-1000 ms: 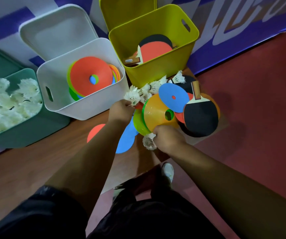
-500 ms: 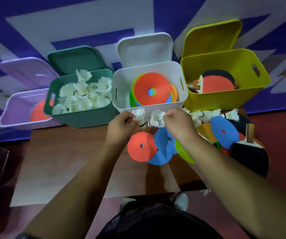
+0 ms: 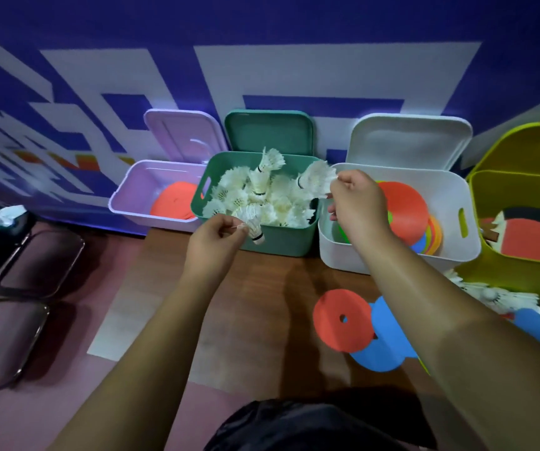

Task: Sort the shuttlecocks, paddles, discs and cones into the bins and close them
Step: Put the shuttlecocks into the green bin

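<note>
Four open bins stand in a row against the wall. The green bin (image 3: 278, 245) is heaped with white shuttlecocks. My left hand (image 3: 211, 239) pinches one shuttlecock (image 3: 255, 226) by its feathers at the bin's front rim. My right hand (image 3: 356, 203) holds another shuttlecock (image 3: 316, 180) over the bin's right edge. The white bin (image 3: 337, 252) holds stacked coloured cones, the lilac bin (image 3: 132, 187) holds red discs, and the yellow bin (image 3: 477, 203) holds paddles. A red disc (image 3: 343, 319) and a blue disc (image 3: 386, 349) lie on the wooden floor.
More shuttlecocks (image 3: 496, 296) lie on the floor in front of the yellow bin, at the right edge. All four lids lean back against the blue and white wall. Dark chairs (image 3: 18, 288) stand at the left.
Both hands have lifted from the floor pile and moved left to the green bin, each carrying a shuttlecock. The view has swung left and up.
</note>
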